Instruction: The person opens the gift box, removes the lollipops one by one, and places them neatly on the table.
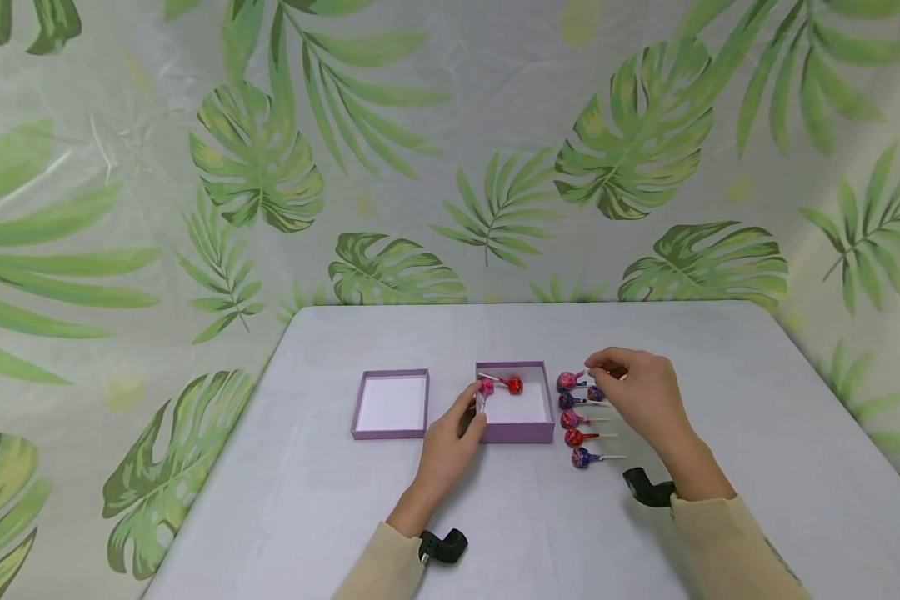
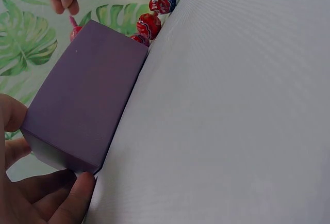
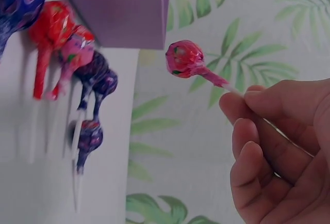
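My right hand (image 1: 640,393) pinches the white stick of a pink lollipop (image 3: 184,59), whose wrapped head hangs clear of the table in the right wrist view. My left hand (image 1: 450,439) grips the left side of an open purple box (image 1: 516,432), with fingers at its wall and corner. Inside that box lie a red lollipop (image 1: 515,385) and a pink lollipop (image 1: 487,387). Just right of the box, a column of lollipops lies with sticks pointing right, among them a red lollipop (image 1: 574,437) and a blue-purple lollipop (image 1: 581,457).
A shallow purple lid (image 1: 390,433) lies to the left of the box, white inside facing up. Everything stands on a white-covered table (image 1: 285,500). Behind it hangs a leaf-patterned sheet (image 1: 495,108). Each wrist wears a black camera mount.
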Demonstrator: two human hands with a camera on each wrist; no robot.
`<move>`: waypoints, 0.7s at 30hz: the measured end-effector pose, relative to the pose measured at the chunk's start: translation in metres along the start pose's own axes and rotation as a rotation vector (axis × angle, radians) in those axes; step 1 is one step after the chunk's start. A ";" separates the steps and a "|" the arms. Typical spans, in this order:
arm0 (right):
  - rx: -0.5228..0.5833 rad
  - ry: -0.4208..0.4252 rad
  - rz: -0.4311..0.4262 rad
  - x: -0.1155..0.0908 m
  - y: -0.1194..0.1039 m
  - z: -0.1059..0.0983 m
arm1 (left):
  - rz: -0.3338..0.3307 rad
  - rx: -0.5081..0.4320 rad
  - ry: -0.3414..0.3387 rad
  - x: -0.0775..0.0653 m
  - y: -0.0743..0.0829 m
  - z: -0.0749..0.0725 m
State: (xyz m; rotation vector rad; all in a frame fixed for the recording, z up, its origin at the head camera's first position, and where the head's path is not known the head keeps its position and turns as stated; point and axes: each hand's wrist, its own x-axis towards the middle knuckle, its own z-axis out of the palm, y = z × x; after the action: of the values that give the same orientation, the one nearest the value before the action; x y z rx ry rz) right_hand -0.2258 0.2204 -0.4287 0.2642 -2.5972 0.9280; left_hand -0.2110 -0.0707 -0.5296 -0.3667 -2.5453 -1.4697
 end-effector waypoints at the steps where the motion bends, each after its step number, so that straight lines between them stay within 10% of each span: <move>1: 0.000 -0.001 0.006 -0.001 0.002 -0.001 | 0.001 0.001 0.000 0.000 0.000 0.000; 21: -0.027 -0.048 0.139 -0.022 0.046 -0.001 | 0.015 0.000 0.008 0.000 -0.001 0.000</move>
State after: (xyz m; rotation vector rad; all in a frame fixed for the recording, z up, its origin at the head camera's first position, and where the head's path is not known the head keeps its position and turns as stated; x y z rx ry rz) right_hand -0.2185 0.2577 -0.4631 0.1011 -2.6981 0.9421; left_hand -0.2117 -0.0712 -0.5301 -0.3779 -2.5308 -1.4632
